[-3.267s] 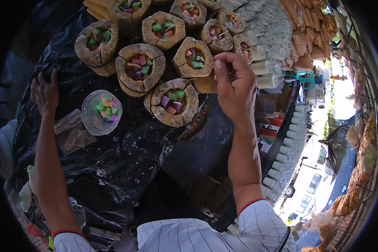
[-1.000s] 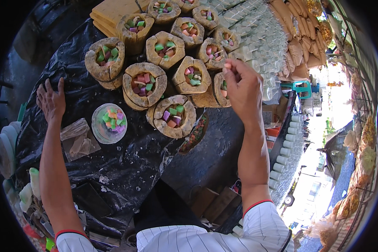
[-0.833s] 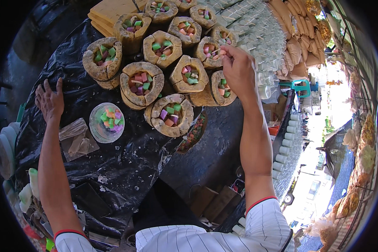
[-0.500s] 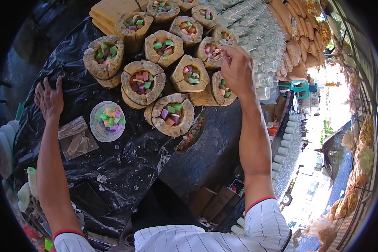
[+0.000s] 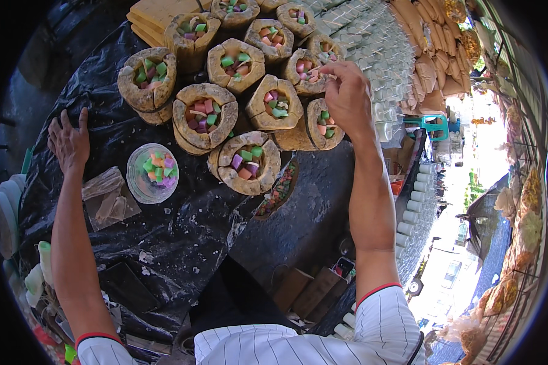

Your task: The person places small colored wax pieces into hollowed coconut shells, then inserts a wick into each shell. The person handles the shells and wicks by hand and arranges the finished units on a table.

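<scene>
My right hand reaches over one of the rough tan moulds, thumb and forefinger pinched together at its rim. Whatever sits between the fingertips is too small to make out, though pinkish pieces show beside them. Several similar thick-walled moulds stand close together, some bound with a dark band, with green, pink, orange and purple chunks inside. The nearest mould also holds such chunks. On the black plastic sheet, my left hand lies with fingers spread. To its right is a clear round tub of coloured chunks.
Beside the tub lie pale flat scraps on a clear plastic piece. Yellowish slabs are stacked at the far left. Rows of whitish glass-like cups stand at the far right, near brown paper packs and a teal stool.
My right hand has shifted very slightly right and stays pinched at the same mould. The moulds, tub and left hand sit slightly higher and more to the left in the picture.
</scene>
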{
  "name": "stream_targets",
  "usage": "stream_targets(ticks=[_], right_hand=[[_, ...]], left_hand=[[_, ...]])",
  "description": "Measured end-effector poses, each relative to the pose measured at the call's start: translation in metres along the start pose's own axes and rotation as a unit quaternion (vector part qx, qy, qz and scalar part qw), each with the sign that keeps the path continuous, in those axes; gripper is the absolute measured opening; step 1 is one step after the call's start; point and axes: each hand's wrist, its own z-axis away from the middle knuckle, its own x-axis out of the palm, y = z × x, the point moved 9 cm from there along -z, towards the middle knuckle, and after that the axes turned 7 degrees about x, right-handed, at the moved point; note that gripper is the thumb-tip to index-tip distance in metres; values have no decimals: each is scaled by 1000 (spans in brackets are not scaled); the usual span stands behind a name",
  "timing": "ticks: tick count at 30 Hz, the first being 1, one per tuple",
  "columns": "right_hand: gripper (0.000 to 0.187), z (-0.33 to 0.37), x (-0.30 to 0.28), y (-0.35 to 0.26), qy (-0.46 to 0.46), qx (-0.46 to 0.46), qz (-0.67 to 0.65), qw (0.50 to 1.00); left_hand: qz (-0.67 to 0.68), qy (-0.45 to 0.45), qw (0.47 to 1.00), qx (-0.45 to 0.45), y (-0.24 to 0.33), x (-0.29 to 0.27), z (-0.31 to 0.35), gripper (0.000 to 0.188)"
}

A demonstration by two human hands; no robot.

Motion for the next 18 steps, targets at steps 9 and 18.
stream_targets(ticks=[9,18], right_hand=[[17,28,-43,4,-56,63,0,996],[17,74,-37,16,-115,81,-30,990]], left_hand=[[-12,-15,1000,-7,-1,1,-1,86],[-18,-14,1000,-13,0,6,-3,88]])
